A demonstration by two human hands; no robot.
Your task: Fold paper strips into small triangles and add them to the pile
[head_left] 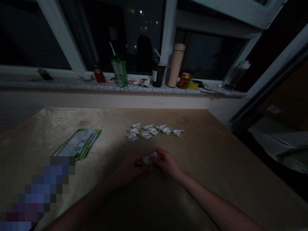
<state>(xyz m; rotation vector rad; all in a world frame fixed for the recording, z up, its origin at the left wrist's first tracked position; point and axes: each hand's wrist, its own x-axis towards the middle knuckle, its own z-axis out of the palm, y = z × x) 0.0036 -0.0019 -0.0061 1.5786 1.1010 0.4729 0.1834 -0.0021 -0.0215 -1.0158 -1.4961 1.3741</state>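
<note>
Between my two hands, just above the wooden table, is a small white packet [148, 158] with a bit of green at its lower edge. My right hand [167, 163] pinches its right side between thumb and fingers. At its left side, the fingers of my left hand [133, 167] are closed on it, though shadow dims them. Beyond my hands lies a loose group of several small white-and-green wrappers [146, 134], folded into pointed, triangle-like shapes. A flat green-and-white printed bag [83, 142] lies to the left.
The wooden tabletop [204, 144] reaches a wall below a granite windowsill [144, 90]. On the sill stand a green cup [120, 73], a dark cup [158, 75], a pale tall flask [176, 65], an orange can [184, 81] and a red jar [99, 76]. A blurred-out patch covers the lower left.
</note>
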